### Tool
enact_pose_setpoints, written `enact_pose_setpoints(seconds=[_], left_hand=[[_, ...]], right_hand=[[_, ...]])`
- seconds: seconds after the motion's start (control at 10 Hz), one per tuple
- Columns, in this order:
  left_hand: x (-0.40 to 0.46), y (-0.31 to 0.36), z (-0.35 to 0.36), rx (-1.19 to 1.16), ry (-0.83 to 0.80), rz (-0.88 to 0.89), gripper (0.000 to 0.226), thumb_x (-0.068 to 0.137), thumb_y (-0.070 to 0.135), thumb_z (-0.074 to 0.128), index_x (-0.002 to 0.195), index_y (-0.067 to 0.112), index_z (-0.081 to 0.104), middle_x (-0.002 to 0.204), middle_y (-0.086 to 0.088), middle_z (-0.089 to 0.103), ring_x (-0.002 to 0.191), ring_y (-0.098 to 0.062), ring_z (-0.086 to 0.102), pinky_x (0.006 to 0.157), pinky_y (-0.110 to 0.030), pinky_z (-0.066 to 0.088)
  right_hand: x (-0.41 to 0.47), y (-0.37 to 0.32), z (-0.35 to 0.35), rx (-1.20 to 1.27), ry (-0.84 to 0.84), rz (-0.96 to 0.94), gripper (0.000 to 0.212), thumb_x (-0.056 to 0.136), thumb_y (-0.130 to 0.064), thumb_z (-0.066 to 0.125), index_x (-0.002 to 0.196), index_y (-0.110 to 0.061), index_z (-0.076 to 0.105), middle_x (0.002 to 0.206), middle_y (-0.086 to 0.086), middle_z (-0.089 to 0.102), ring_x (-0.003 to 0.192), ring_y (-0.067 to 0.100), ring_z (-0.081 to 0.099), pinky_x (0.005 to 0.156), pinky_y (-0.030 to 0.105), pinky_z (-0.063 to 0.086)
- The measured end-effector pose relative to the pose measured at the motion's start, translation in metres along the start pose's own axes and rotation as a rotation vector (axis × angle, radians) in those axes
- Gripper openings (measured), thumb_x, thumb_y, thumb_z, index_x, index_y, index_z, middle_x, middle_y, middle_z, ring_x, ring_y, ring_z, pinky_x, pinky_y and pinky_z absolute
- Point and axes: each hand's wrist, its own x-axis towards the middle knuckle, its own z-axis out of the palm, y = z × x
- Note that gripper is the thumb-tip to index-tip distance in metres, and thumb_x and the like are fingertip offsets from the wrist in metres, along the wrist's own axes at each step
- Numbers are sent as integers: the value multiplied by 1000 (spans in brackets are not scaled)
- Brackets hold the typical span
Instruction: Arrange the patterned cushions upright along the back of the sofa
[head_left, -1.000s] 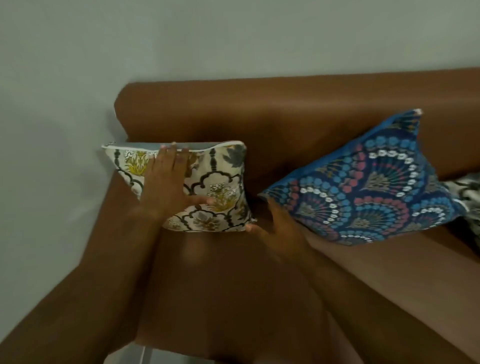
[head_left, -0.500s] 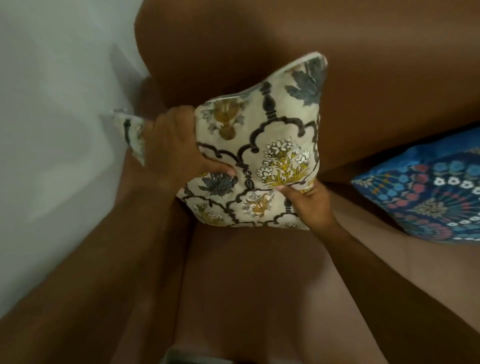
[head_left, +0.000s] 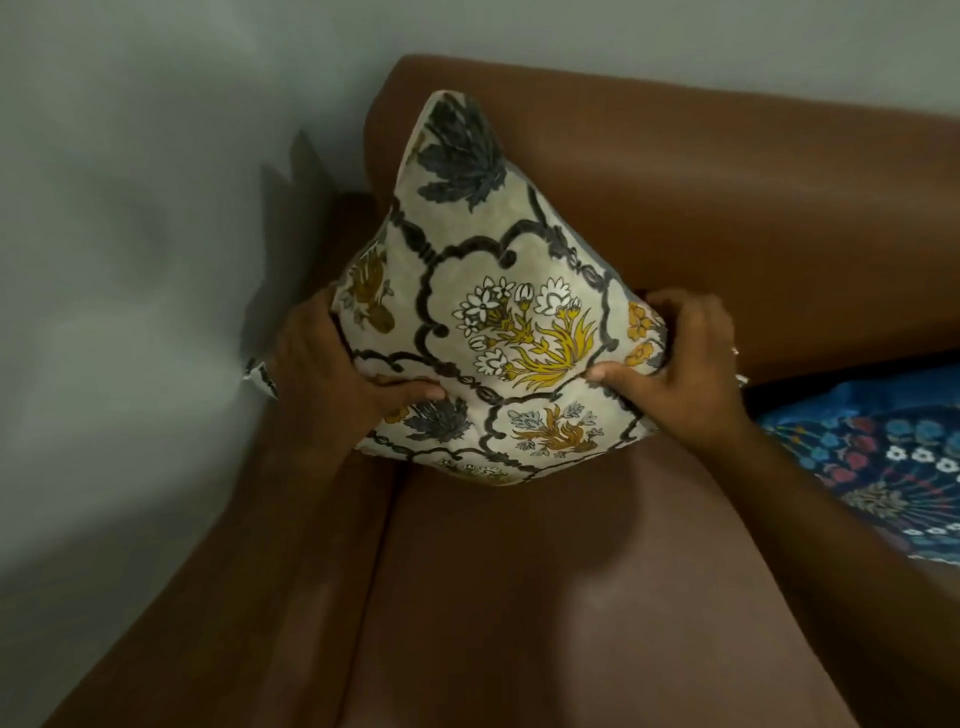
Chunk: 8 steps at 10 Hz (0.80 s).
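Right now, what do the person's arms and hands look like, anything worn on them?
Both forearms are bare, with no sleeves, watch or bracelet showing. The left hand is bare, with no ring that I can make out. The right hand has what looks like a small ring on one finger. No gloves on either hand.

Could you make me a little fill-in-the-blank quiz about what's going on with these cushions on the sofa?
1. The cream floral cushion is gripped by ____ hands, the left hand and the right hand.
2. The cream floral cushion stands on one ____, another pointing up.
3. The sofa is ____ in colour.
4. The blue patterned cushion lies to the ____ of the cream one.

Missing words: two; corner; brown; right
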Motion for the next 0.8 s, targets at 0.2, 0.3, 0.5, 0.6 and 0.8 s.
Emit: enact_pose_setpoints(seconds=[0.2, 0.3, 0.5, 0.6, 0.8], left_hand=[[-21, -4, -3, 56, -28, 76, 139, 47, 93, 64, 153, 9, 30, 153, -21, 41, 143, -39, 36, 118, -59, 27], [-15, -18, 4, 177, -146, 24, 128, 45, 99, 63, 133, 7, 53, 127, -16, 64, 121, -37, 59, 103, -57, 47], [-28, -3, 10, 196, -32, -96, 124, 42, 91, 72, 121, -3, 54, 115, -22, 64, 114, -41, 60, 97, -52, 45], [-35, -11, 14, 270, -49, -77, 126, 40, 98, 51, 112, -6, 54, 107, -27, 62, 105, -44, 61, 91, -55, 47], [-30, -23, 6, 263, -109, -60, 138, 45, 104, 46, 138, 2, 40, 132, -25, 54, 125, -45, 51, 104, -61, 42]], right_hand=[[-18, -43, 15, -22, 120, -220, 107, 81, -79, 55, 149, 1, 38, 146, 24, 46, 137, 36, 43, 113, 46, 36], [-12, -48, 35, -72, 9, -130, 109, 76, -85, 50, 150, -6, 39, 131, 19, 55, 119, 32, 51, 98, 48, 45], [0, -48, 28, -83, 107, -186, 94, 74, -83, 55, 131, -8, 52, 108, 13, 62, 97, 27, 57, 82, 38, 45], [-8, -32, 30, -192, 50, -175, 97, 78, -87, 43, 138, -10, 45, 109, 15, 55, 97, 28, 51, 84, 44, 46], [-19, -36, 16, -195, 95, -171, 102, 79, -79, 51, 151, -8, 39, 136, 22, 49, 125, 33, 46, 105, 47, 37]])
